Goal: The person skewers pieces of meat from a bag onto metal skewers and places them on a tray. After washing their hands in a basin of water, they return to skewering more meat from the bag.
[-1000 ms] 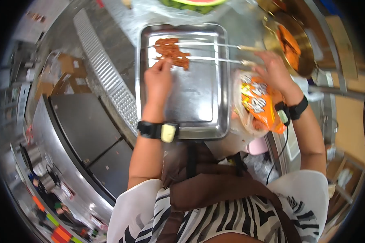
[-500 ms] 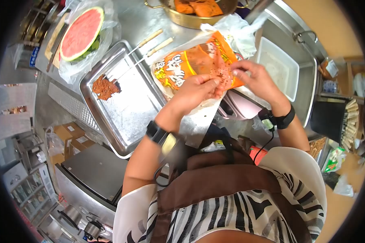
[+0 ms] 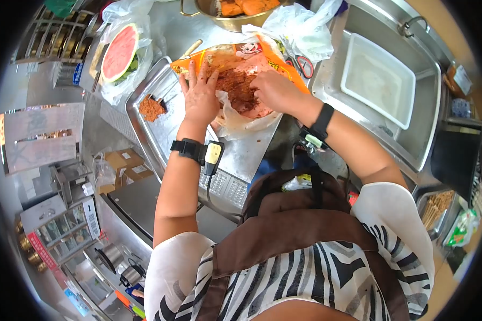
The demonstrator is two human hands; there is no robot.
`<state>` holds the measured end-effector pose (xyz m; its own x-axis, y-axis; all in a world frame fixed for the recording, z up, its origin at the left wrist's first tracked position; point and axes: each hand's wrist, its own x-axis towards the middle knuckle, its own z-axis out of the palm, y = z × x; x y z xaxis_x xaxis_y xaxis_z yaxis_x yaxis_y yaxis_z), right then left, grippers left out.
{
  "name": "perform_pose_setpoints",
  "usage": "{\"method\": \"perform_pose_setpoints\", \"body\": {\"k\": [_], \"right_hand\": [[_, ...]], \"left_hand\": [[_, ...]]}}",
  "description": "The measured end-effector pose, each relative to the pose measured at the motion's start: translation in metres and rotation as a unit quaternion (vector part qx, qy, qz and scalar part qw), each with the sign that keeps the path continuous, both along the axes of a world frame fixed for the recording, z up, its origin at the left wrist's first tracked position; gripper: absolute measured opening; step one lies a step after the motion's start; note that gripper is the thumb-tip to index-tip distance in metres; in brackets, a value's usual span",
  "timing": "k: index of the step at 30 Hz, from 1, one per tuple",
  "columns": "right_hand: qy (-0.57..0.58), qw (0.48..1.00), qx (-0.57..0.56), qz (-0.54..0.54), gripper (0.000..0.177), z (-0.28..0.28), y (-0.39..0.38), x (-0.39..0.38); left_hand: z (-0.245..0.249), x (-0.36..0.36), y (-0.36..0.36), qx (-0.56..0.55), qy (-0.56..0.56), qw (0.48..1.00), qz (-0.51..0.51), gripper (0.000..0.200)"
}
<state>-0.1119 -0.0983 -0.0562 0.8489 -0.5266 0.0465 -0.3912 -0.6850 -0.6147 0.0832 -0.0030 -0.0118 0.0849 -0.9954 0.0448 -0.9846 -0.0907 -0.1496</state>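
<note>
An orange printed bag [image 3: 246,51] lies opened on the steel counter, with dark red seasoned meat [image 3: 235,88] showing inside. My left hand [image 3: 200,93] has its fingers spread and rests on the bag's left side. At the bag's right side my right hand [image 3: 277,92] is closed, its fingertips at the meat and the bag's inner surface; what they hold is hidden. A steel tray [image 3: 168,115] sits to the left, partly beneath my left forearm, with a piece of red-brown meat [image 3: 152,108] in it. A wooden skewer handle [image 3: 191,48] shows behind my left hand.
Half a watermelon [image 3: 120,52] in clear plastic is at the back left. A brass pot [image 3: 241,22] with orange pieces stands behind the bag. Red-handled scissors [image 3: 305,67] and a white plastic bag [image 3: 300,32] lie near it. A white basin [image 3: 377,80] sits in the right-hand sink.
The bag's mouth is now spread open and the meat shows. My left hand has moved left and opened flat on the bag. My right hand has moved to the meat. The camera view has shifted.
</note>
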Motion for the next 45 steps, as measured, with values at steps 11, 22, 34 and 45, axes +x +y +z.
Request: {"method": "perform_pose_setpoints", "body": {"k": [11, 22, 34, 45], "right_hand": [[-0.033, 0.991, -0.117, 0.056, 0.026, -0.007, -0.008, 0.03], [-0.026, 0.978, -0.202, -0.05, 0.02, -0.019, -0.005, 0.034], [0.019, 0.986, -0.077, -0.149, 0.017, 0.005, -0.027, -0.005], [0.04, 0.989, 0.094, 0.103, 0.038, 0.033, -0.013, 0.073]], "left_hand": [[-0.006, -0.019, 0.025, 0.002, 0.064, 0.996, -0.057, 0.029], [0.005, -0.006, 0.041, 0.042, 0.078, 0.994, 0.06, 0.053], [-0.012, -0.009, 0.04, 0.011, 0.115, 0.99, 0.076, 0.054], [-0.012, 0.002, 0.048, 0.042, 0.101, 0.99, 0.088, 0.063]]}}
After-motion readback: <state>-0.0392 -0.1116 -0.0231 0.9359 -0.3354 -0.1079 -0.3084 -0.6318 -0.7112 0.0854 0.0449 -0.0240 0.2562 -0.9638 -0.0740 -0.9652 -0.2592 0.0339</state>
